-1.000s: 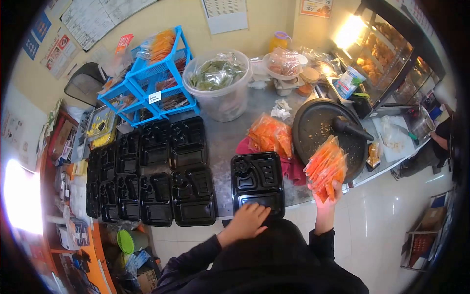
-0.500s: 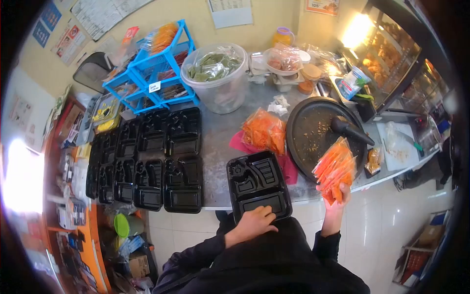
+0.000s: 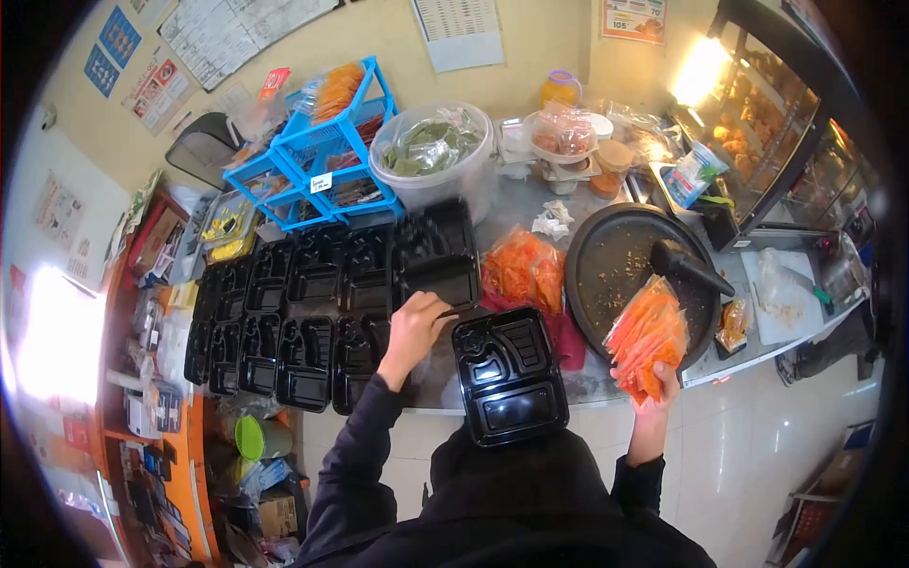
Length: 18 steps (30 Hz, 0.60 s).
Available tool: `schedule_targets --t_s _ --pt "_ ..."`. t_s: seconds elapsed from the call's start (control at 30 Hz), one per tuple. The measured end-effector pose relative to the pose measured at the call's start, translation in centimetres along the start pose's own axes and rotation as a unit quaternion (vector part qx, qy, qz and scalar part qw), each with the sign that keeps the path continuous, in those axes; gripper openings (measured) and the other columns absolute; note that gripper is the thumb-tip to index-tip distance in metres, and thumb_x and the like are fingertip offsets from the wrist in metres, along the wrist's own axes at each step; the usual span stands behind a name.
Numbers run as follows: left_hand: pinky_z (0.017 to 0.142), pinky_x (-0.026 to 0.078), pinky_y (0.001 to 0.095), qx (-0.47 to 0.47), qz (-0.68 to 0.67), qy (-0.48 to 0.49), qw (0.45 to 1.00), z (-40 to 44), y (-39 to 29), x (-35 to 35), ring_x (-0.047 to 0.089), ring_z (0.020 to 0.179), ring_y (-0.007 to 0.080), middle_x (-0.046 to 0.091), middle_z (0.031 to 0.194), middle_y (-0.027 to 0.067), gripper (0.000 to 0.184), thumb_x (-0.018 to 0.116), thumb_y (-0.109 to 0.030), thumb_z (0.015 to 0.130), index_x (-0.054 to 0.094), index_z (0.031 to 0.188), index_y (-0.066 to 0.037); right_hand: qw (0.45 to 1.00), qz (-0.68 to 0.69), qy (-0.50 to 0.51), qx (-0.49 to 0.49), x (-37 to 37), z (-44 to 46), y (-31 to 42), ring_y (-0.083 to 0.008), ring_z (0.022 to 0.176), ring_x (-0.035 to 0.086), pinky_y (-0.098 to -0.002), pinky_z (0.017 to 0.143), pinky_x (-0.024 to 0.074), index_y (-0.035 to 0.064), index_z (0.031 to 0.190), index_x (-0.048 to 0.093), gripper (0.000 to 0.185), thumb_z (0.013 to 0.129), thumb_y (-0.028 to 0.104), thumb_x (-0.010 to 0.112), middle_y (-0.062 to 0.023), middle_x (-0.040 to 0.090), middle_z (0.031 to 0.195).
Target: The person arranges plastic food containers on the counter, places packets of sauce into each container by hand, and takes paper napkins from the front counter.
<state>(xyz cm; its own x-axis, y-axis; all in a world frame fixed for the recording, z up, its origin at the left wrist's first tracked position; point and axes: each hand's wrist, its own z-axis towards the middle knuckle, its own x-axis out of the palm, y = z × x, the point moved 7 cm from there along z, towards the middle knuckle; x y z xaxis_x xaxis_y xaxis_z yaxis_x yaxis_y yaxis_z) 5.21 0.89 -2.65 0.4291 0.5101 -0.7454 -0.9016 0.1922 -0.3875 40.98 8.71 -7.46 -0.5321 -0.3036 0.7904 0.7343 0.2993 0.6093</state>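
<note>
The metal surface [image 3: 516, 204] is running across in front of the person, carrying rows of black trays [image 3: 305, 355] to the left and a wide stone dish [image 3: 606, 256] to the right. One gripped tray [image 3: 434, 270] is lying just ahead of the left hand [image 3: 414, 331], beside the right end of the far row, its long axis pointing away from the body; whether its far end is touching the surface, I cannot tell. The left hand is nearly closed, its fingertips pinching that tray's near rim. A lone tray [image 3: 511, 377] is sitting between the hands, nearer the left one, its long axis slanting slightly and its near end jutting past the surface's edge. The right hand [image 3: 653, 383], well apart from both trays, is curling around the lower end of a bunch of orange packets [image 3: 647, 327].
</note>
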Motion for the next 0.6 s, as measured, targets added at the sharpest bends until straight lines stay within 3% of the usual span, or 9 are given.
schedule_targets --t_s 0.13,0.17,0.27,0.3,0.43,0.53,0.57,0.6 --pt "0.067 0.050 0.0351 -0.009 0.056 0.103 0.993 -1.7 3.3 4.8 0.059 0.084 0.0235 0.059 0.087 0.0037 0.015 0.069 -0.020 0.081 0.066 0.090 -0.007 1.000 -0.004 -0.016 -0.027 -0.1 -1.5 0.2 -0.0356 0.102 0.063 -0.0518 0.078 0.0590 -0.0035 0.136 0.036 0.069 0.077 0.017 0.065 -0.0236 0.056 0.119" --pt "0.073 0.049 0.0376 -0.032 0.035 0.136 0.990 -2.1 4.5 5.7 0.058 0.091 0.0247 0.058 0.094 0.0041 0.017 0.067 -0.019 0.083 0.065 0.096 -0.009 0.999 -0.004 -0.021 -0.030 -0.2 -2.0 0.2 -0.0356 0.102 0.063 -0.0519 0.079 0.0588 -0.0034 0.136 0.036 0.069 0.077 0.017 0.065 -0.0235 0.056 0.119" --pt "0.080 0.047 0.0412 0.008 0.003 0.195 0.981 -1.6 5.1 6.4 0.057 0.095 0.0278 0.058 0.100 0.0054 0.020 0.067 -0.016 0.082 0.063 0.100 -0.010 0.998 -0.005 -0.043 -0.034 -0.4 -3.2 0.1 -0.0355 0.102 0.063 -0.0524 0.080 0.0585 -0.0030 0.136 0.035 0.068 0.078 0.016 0.064 -0.0230 0.055 0.120" --pt "0.089 0.044 0.0415 -0.031 -0.036 0.240 0.970 -1.8 5.9 6.9 0.055 0.106 0.0292 0.057 0.106 0.0064 0.028 0.066 -0.013 0.079 0.062 0.107 -0.010 0.998 -0.002 -0.054 -0.035 -0.5 -3.5 0.0 -0.0356 0.102 0.063 -0.0525 0.080 0.0584 -0.0029 0.137 0.035 0.067 0.078 0.016 0.063 -0.0229 0.055 0.120" --pt "0.100 0.040 0.0424 -0.097 -0.120 0.382 0.911 -1.9 8.0 8.7 0.049 0.123 0.0295 0.056 0.125 0.0107 0.044 0.065 -0.011 0.076 0.060 0.119 -0.009 0.997 -0.002 -0.058 -0.043 -0.1 -3.9 0.2 -0.0359 0.102 0.063 -0.0530 0.081 0.0580 -0.0023 0.137 0.034 0.068 0.078 0.015 0.063 -0.0231 0.054 0.121" --pt "0.101 0.041 0.0429 -0.001 -0.009 0.257 0.966 -1.1 5.9 5.8 0.049 0.124 0.0326 0.056 0.126 0.0157 0.046 0.066 -0.011 0.076 0.059 0.121 -0.009 0.997 0.007 -0.071 -0.040 0.1 -4.2 0.1 -0.0363 0.102 0.063 -0.0533 0.081 0.0580 -0.0019 0.138 0.033 0.069 0.078 0.015 0.063 -0.0232 0.054 0.122" --pt "0.099 0.041 0.0409 -0.016 -0.024 0.178 0.984 0.2 2.2 3.0 0.050 0.118 0.0346 0.057 0.118 0.0174 0.040 0.067 -0.008 0.078 0.061 0.118 -0.008 0.996 0.005 -0.074 -0.041 0.1 -4.2 0.2 -0.0364 0.102 0.063 -0.0531 0.080 0.0582 -0.0019 0.138 0.033 0.070 0.078 0.016 0.063 -0.0232 0.054 0.122" --pt "0.090 0.044 0.0419 -0.019 -0.052 0.153 0.987 0.8 -1.1 2.0 0.054 0.104 0.0348 0.060 0.105 0.0164 0.025 0.069 -0.011 0.079 0.064 0.102 -0.005 0.996 0.003 -0.076 -0.041 0.2 -4.3 0.3 -0.0365 0.102 0.063 -0.0529 0.080 0.0583 -0.0018 0.138 0.033 0.070 0.078 0.016 0.063 -0.0232 0.054 0.122"
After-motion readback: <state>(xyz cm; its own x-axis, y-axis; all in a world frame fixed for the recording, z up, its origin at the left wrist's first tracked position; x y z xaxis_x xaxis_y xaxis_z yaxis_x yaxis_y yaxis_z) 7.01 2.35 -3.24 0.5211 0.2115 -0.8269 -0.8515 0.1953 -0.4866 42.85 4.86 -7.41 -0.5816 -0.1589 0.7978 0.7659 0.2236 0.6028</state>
